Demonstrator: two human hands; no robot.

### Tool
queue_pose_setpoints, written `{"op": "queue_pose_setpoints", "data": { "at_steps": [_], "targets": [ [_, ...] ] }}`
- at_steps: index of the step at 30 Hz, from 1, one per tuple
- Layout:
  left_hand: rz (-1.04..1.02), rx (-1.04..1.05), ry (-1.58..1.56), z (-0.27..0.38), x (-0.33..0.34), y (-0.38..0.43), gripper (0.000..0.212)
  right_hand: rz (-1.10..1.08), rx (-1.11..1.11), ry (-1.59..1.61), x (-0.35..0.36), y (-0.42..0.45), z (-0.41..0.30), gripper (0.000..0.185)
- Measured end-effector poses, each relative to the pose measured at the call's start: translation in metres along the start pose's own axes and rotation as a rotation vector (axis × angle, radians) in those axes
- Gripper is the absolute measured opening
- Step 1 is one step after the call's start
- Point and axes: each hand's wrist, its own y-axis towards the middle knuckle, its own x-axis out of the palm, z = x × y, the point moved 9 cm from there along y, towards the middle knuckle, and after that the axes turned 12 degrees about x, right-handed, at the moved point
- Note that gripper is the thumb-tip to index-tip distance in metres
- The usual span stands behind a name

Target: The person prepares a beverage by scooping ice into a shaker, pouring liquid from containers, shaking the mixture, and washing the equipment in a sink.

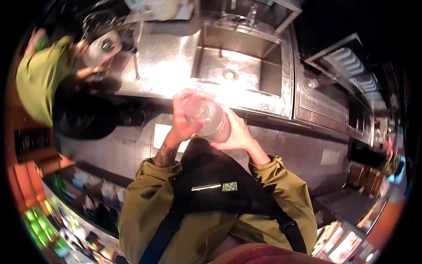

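Observation:
Both hands hold a clear, rounded container point(212, 120) in front of the black apron point(227, 175), close to the counter's front edge. My left hand point(183, 115) wraps its upper left side, with the thumb across the front. Against its right side lies my right hand point(235, 132), fingers behind and thumb low down. Glare and blur hide what is inside the container, and its exact kind is unclear. Just beyond the hands is a stainless steel sink point(270, 76) with a round drain point(230, 74) in its floor.
A co-worker in a green shirt point(39, 82) stands at the left, holding a translucent container point(104, 49). Faucets point(252, 15) rise behind the sink. To its right, a small clear cup point(313, 83) stands near a perforated drainboard point(324, 100). Shelving point(102, 191) lies behind at lower left.

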Motion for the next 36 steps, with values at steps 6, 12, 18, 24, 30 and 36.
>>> {"op": "queue_pose_setpoints", "data": {
  "at_steps": [6,12,18,24,30,36],
  "targets": [
    [0.563,-0.294,0.209,-0.211,-0.062,0.018,0.032,0.050,0.143,-0.133,-0.083,0.080,0.103,0.108],
    [0.949,-0.963,-0.093,-0.374,-0.118,0.003,0.037,-0.017,0.276,-1.443,-0.168,0.247,0.172,0.076],
    [0.987,-1.328,-0.658,-0.444,-0.064,0.019,0.042,-0.284,0.332,-1.516,-0.227,0.352,0.215,0.098],
    [0.910,-1.427,-0.973,-0.484,-0.038,0.025,0.043,-0.456,0.253,-1.441,-0.234,0.361,0.201,0.111],
    [0.809,-1.459,-0.939,-0.488,-0.018,0.039,0.033,-0.408,0.189,-1.502,-0.262,0.351,0.242,0.053],
    [0.377,-1.356,-0.827,-0.537,-0.030,-0.009,0.032,-0.021,-0.023,-0.986,-0.269,0.303,0.187,0.101]
  ]
}}
